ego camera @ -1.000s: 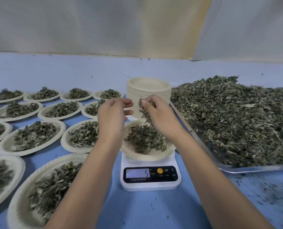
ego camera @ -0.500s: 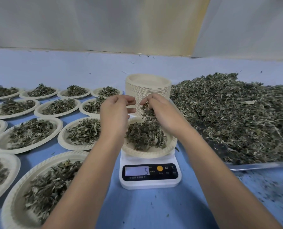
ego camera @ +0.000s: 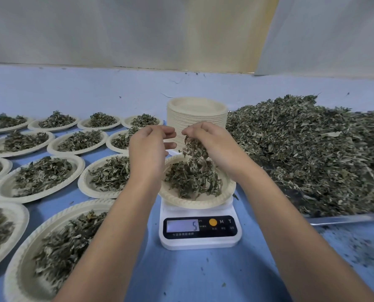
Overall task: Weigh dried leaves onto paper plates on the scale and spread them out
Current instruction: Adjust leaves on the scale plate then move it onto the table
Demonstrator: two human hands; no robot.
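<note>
- Dried leaves [ego camera: 192, 177], head view: a loose heap lies in the paper plate [ego camera: 194, 202] on the scale [ego camera: 200, 243], bunched toward the middle with the rim bare.
- Right hand [ego camera: 212, 142] is above the plate's far side. Its fingers are pinched round a clump of leaves that hangs down to the heap.
- Left hand [ego camera: 149, 149] is beside it, just apart. Its fingers are loosely curled, with nothing seen in them.
- Display [ego camera: 182, 226] reads 5; the unit is too small to tell.
- Done: many filled plates [ego camera: 40, 175] lie in rows on the blue tabletop [ego camera: 203, 275], to the left.
- Left to do, as a judgement: this portion looks to be at the adjusting or spreading stage and is not yet off the scale.
- The tall stack of empty plates [ego camera: 197, 114] behind and the bulk pile [ego camera: 301, 149] on the tray [ego camera: 345, 219] at right suggest many portions to go.
</note>
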